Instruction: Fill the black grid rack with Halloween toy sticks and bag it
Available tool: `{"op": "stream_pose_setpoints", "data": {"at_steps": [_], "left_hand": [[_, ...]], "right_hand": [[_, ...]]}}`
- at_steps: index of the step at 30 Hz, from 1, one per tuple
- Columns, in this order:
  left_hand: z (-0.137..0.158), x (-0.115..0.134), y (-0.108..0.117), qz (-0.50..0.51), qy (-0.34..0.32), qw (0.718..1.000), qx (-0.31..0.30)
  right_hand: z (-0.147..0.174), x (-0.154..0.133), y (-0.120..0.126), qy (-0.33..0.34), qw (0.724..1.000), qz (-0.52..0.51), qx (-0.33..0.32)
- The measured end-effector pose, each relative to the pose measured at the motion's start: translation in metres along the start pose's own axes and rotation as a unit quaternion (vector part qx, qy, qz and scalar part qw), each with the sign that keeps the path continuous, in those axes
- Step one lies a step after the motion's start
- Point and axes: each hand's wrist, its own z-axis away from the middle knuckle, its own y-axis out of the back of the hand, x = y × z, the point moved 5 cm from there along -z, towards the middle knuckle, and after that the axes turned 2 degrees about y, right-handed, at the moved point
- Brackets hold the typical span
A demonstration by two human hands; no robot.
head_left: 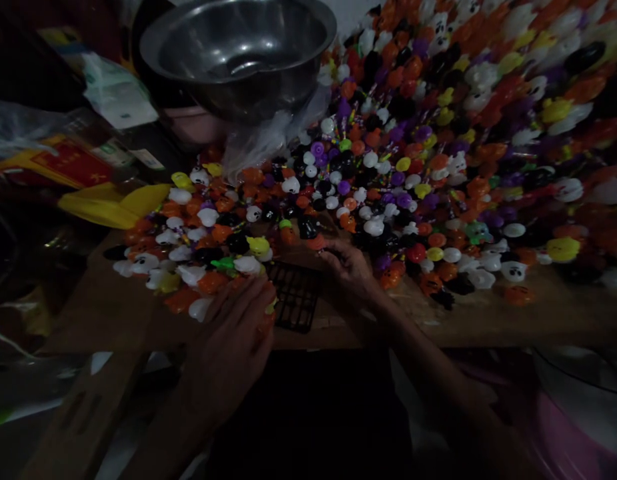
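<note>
Along the near edge of the left heap of small plastic figures point(188, 253), my left hand point(233, 327) has its fingers together and curved over an orange plastic figure point(266, 327), which shows between thumb and forefinger. Most of that figure is hidden by the hand. My right hand point(351, 267) pinches a small plastic figure point(315, 243) with an orange-red end between thumb and fingertips. A black figure point(307, 227) lies against it; whether the two are joined, I cannot tell. Between my hands a black grid tray point(294, 297) rests on the board.
A big heap of orange, white, black, purple and yellow figures point(438, 193) spreads over the right and back. A steel basin point(238, 87) stands behind, near a clear plastic bag point(258, 143). Yellow plastic point(113, 203) lies at left. The board's front edge point(463, 340) runs close to me.
</note>
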Motion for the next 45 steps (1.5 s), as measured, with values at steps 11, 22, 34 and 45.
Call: {"op": "stream_pose_setpoints", "data": {"at_steps": [11, 22, 34, 45], "left_hand": [[0.007, -0.002, -0.001, 0.049, -0.004, 0.998, 0.048], [0.007, -0.003, 0.001, 0.056, -0.001, 0.997, 0.056], [0.005, -0.005, -0.002, 0.043, -0.001, 0.998, 0.035], [0.009, -0.012, -0.005, 0.082, 0.037, 0.996, 0.027]], "right_hand": [[0.011, 0.016, -0.013, 0.009, 0.996, 0.060, 0.059], [0.009, -0.006, -0.012, 0.028, 0.990, 0.135, 0.016], [0.015, -0.006, -0.014, -0.077, 0.973, 0.219, 0.006], [0.015, -0.027, -0.046, -0.001, 0.997, 0.077, -0.027]]}}
